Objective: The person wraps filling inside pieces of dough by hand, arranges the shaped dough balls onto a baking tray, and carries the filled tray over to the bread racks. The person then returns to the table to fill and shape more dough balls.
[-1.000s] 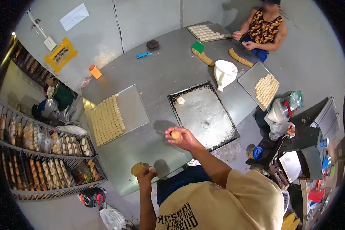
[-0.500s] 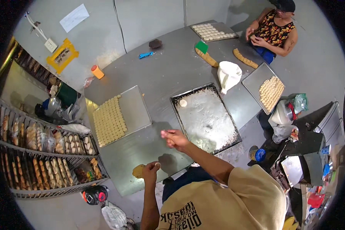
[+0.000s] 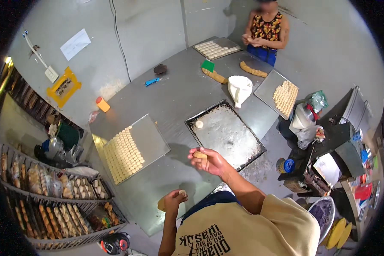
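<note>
In the fingers of my left hand [image 3: 174,200], low over the near edge of the table, is a small pale round of dough [image 3: 182,193]. Beside that hand is a larger tan lump of dough or filling [image 3: 161,205]; whether the hand holds it or it rests on the table, I cannot tell. My right hand [image 3: 215,163] is turned palm up, its fingers curled on a small tan dough piece [image 3: 199,155]. Just beyond it lies a dark floured tray [image 3: 234,136] bearing one pale dough round [image 3: 199,124].
At left, a metal tray [image 3: 156,143] carries rows of dough balls. A white cloth bag [image 3: 240,88], tan dough rolls [image 3: 254,69], a green scraper [image 3: 208,65] and further trays stand across the table [image 3: 175,91]. A co-worker [image 3: 266,34] handles dough at the far side. Bread racks [image 3: 55,200] stand left.
My right hand has turned palm up, and a tan dough piece now shows in its fingers. My left hand keeps the pale round. The view has shifted, with the co-worker now further left.
</note>
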`<state>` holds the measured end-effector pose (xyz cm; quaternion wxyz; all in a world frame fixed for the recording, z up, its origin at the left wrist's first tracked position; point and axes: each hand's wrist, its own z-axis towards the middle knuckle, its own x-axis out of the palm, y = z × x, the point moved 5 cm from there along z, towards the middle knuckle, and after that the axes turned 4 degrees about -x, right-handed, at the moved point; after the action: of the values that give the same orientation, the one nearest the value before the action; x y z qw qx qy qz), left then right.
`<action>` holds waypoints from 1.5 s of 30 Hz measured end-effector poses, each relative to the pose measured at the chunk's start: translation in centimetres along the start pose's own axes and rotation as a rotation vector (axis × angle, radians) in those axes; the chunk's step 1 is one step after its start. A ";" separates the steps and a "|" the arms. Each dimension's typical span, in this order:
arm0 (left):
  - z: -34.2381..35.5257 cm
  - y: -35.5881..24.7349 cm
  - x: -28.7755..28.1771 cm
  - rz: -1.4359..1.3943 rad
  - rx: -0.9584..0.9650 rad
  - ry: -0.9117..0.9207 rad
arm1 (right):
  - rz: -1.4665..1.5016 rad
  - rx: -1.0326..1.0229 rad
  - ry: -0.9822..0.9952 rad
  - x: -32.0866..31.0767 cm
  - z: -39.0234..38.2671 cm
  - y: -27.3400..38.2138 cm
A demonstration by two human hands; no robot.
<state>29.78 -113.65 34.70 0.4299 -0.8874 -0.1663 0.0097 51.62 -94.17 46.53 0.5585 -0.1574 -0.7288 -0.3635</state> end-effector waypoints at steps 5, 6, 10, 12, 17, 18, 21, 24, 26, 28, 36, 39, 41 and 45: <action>1.6 1.7 0.0 -0.003 -0.015 0.108 | -0.162 -0.016 -0.355 -0.7 0.0 -3.8; 2.0 1.9 -0.5 0.004 -0.017 0.118 | -0.160 -0.027 -0.361 -1.0 -0.1 -4.5; 3.5 1.5 -1.3 0.262 0.095 0.165 | -0.381 0.014 -0.527 -2.7 0.1 -7.3; 3.7 0.8 -1.4 0.256 0.079 0.149 | -0.635 0.023 -0.619 -3.1 0.0 -7.1; 4.0 0.4 -2.1 -0.020 -0.041 0.161 | -0.771 0.071 -0.374 -4.6 1.5 -8.4; 4.3 0.4 -2.6 -0.031 -0.055 0.144 | -0.991 -0.059 -0.210 -4.5 1.7 -8.2; 4.8 -1.6 -2.1 -0.020 0.040 0.215 | -1.070 -0.066 0.010 -4.8 2.6 -7.5; 5.1 -6.1 -0.5 0.013 0.113 0.158 | -1.219 -0.196 -0.097 -2.3 1.9 -5.4; 5.1 -8.9 0.8 -0.018 0.156 0.128 | -1.184 -0.189 -0.123 -0.7 2.2 -4.5; 5.3 -9.9 1.2 -0.083 0.122 0.093 | -1.330 -0.184 -0.192 -0.1 2.5 -3.6; 3.2 -12.2 3.6 -0.145 0.120 0.132 | -1.744 -0.402 -0.006 2.2 2.8 -4.9; 2.1 -13.0 4.0 -0.123 0.148 0.120 | -1.770 -0.486 0.106 1.2 3.1 -5.2; 1.1 -13.7 4.6 -0.162 0.147 0.186 | -1.250 -0.129 -0.133 -1.4 3.7 -5.2; 0.1 -14.2 5.1 -0.178 0.166 0.182 | -0.989 -0.062 -0.141 -2.8 5.1 -5.6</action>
<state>30.53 -103.83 46.12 0.5141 -0.8279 -0.2031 -0.0951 45.35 -93.91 41.38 0.2638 0.1661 -0.7409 -0.5948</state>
